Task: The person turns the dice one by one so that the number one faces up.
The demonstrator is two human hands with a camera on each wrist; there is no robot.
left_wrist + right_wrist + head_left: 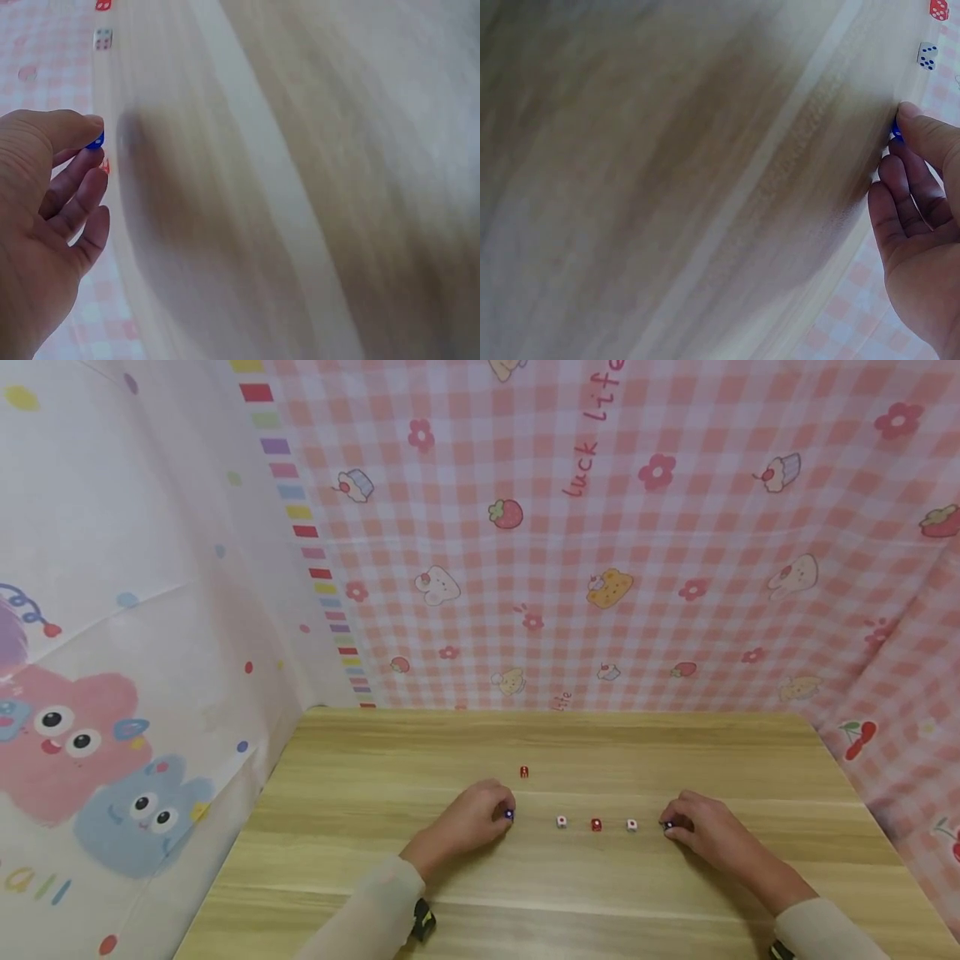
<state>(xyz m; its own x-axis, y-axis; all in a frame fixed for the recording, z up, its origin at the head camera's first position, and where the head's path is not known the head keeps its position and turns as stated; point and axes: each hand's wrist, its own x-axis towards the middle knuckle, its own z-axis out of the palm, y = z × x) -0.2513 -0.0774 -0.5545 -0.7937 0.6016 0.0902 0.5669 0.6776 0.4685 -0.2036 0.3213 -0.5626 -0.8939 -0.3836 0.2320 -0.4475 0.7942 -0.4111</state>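
Observation:
My left hand (472,818) pinches a blue die (97,141) between thumb and fingertip. At the right, my right hand (708,831) pinches another blue die (897,131) in the same manner, its fingers partly covering it. Between the hands, a white die (561,822), a red die (596,825) and a second white die (632,825) lie spaced out in a row. Another red die (524,772) sits farther back, beyond the left fingertips; in the left wrist view those fingers partly hide it.
The dice are on a wood-grain table (555,893). A pink checked cloth (555,552) hangs behind the table's back edge, and a white printed cloth (187,652) hangs along the left side.

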